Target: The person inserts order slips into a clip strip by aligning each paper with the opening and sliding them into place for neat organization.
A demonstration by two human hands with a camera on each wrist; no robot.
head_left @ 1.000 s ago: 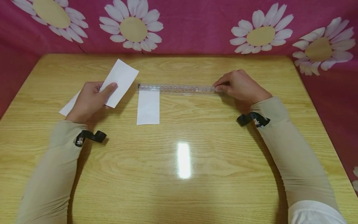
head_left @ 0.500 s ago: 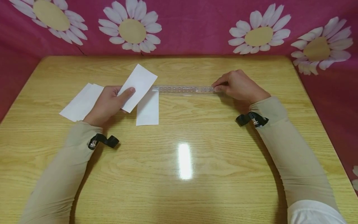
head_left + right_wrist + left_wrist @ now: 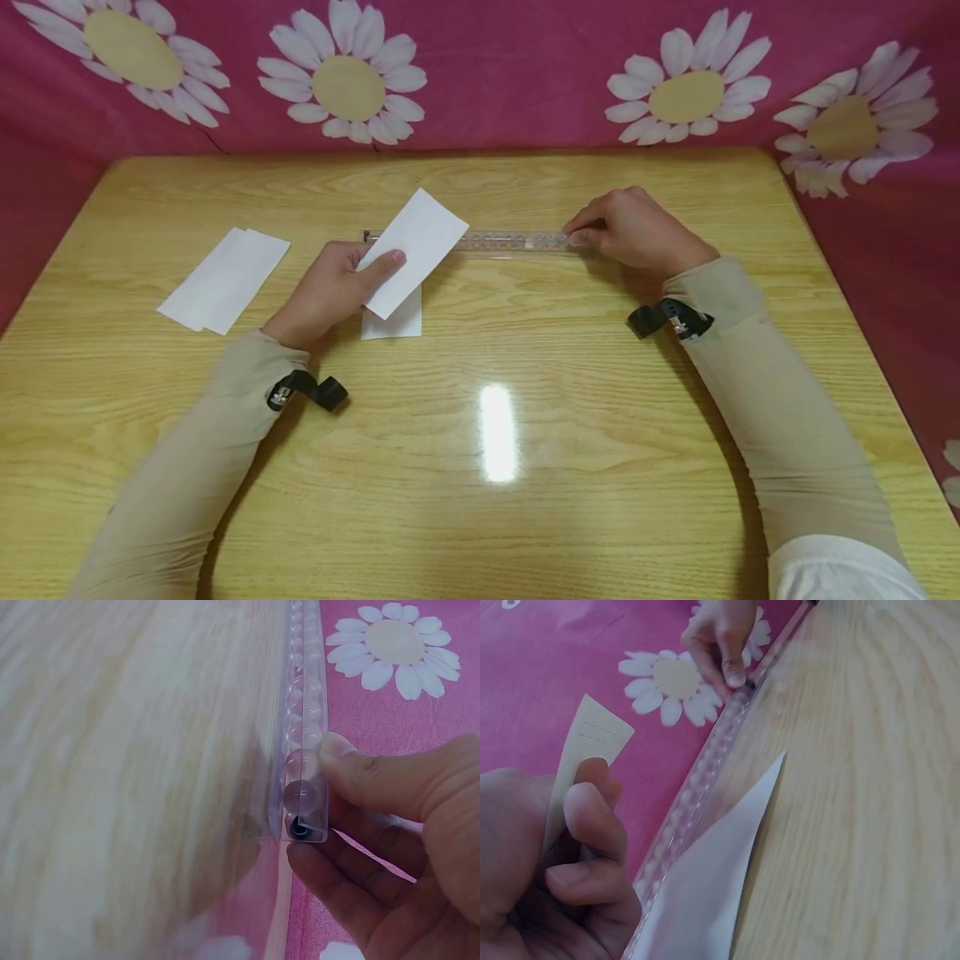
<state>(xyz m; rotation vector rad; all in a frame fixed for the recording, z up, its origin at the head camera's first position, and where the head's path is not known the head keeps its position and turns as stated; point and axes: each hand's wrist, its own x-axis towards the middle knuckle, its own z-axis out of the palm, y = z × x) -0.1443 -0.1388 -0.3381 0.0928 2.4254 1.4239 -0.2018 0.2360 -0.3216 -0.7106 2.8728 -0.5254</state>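
My left hand [image 3: 330, 287] holds a white paper slip [image 3: 420, 250], thumb on top and fingers beneath, over the left part of a clear plastic strip [image 3: 510, 242]. In the left wrist view, the held slip [image 3: 596, 731] shows dashed lines on its other face. A second white slip [image 3: 395, 323] lies on the table, its upper part covered by the held one. At the strip's right end, my right hand [image 3: 645, 229] pinches it between thumb and fingers. The right wrist view shows round clear beads [image 3: 302, 761] along the strip and a dark plug [image 3: 300, 829] at its end.
Two overlapping white slips [image 3: 225, 281] lie on the left of the wooden table [image 3: 570, 400]. A pink cloth with daisies [image 3: 517, 75] hangs behind the table's far edge. Black straps [image 3: 318, 390] stick out from both sleeves.
My left hand has carried its slip to the right, from beside the strip to over its left part and the lying slip. The slips at left are uncovered. My right hand keeps its place.
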